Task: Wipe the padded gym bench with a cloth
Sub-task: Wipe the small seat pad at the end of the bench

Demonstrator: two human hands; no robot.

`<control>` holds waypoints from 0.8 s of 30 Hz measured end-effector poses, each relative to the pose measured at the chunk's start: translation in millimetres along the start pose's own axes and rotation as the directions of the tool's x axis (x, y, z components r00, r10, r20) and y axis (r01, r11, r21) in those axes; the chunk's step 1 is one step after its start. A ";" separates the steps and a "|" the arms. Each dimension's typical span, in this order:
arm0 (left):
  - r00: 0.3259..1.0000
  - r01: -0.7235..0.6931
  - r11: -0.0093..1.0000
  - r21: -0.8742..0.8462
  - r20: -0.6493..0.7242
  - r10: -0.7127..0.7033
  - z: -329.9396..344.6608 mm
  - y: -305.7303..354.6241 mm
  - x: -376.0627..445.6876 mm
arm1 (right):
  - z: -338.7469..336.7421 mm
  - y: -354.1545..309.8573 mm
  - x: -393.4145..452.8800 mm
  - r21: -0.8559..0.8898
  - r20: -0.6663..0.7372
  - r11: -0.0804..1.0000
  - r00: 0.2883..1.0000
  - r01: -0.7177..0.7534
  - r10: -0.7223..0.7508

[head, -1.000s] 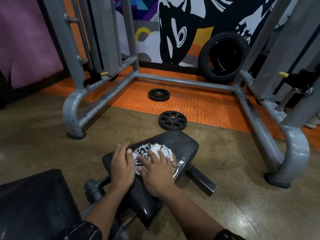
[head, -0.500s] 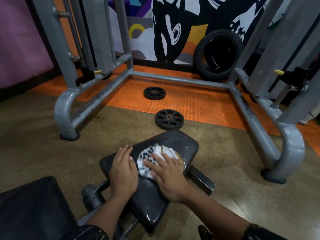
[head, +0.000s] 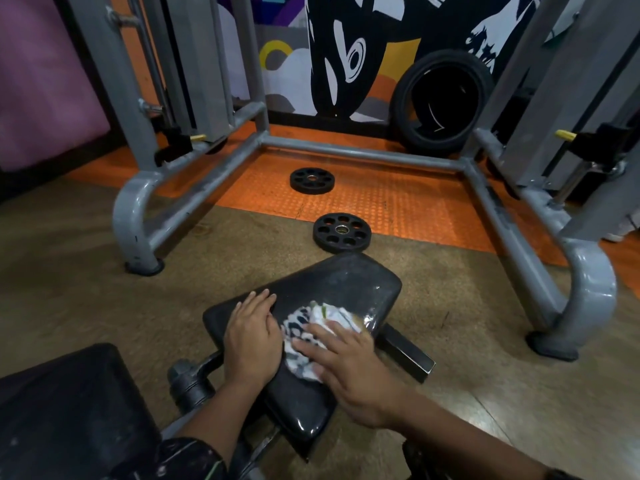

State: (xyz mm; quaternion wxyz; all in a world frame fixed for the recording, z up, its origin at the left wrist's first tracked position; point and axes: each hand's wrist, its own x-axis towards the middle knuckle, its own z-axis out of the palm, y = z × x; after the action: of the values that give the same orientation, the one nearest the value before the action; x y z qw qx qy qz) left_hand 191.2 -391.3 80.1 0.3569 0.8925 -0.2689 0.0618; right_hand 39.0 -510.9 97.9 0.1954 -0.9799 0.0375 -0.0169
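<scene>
The black padded bench pad (head: 349,282) lies low in front of me, angled toward the upper right. A crumpled white cloth with a dark pattern (head: 304,332) sits on its middle. My right hand (head: 349,372) lies flat on the near right part of the cloth, fingers spread and straight, pressing it onto the pad. My left hand (head: 251,339) rests palm down on the pad's left edge, fingers straight, beside the cloth. A second black pad (head: 65,414) fills the lower left corner.
Two black weight plates (head: 341,232) (head: 311,180) lie on the floor beyond the pad. A grey steel machine frame (head: 360,154) surrounds the orange mat. A black tyre (head: 440,105) leans on the painted wall. The bench's black foot bar (head: 407,353) sticks out at right.
My right hand has slid with the cloth toward the pad's right edge and nearer to me. The left hand has stayed on the pad's left edge.
</scene>
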 end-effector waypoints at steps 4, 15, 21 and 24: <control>1.000 -0.003 1.000 -0.030 -0.029 0.002 0.9 -0.6 -1.3 | -22.0 70.3 25.9 -0.018 -0.106 0.953 0.948 -0.303 0.299; 0.999 0.003 0.999 -0.047 -0.033 -0.004 1.8 -0.8 -0.7 | -3.2 42.1 -14.6 0.050 -0.062 0.995 0.994 -0.088 0.091; 0.999 -0.007 0.999 -0.050 -0.038 0.005 3.9 -3.2 -0.5 | -26.6 70.5 60.1 -0.024 -0.099 0.902 0.899 -0.432 0.428; 1.000 -0.005 0.999 -0.044 -0.031 0.004 2.4 -2.8 -0.5 | -18.4 27.0 46.2 -0.092 -0.076 0.958 0.962 -0.270 0.264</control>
State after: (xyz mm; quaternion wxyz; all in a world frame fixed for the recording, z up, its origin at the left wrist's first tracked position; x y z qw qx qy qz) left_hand 192.1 -391.0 76.4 0.3804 0.8828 -0.2666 0.0705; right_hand 82.3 -546.5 105.3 0.1443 -0.9735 0.1765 -0.0193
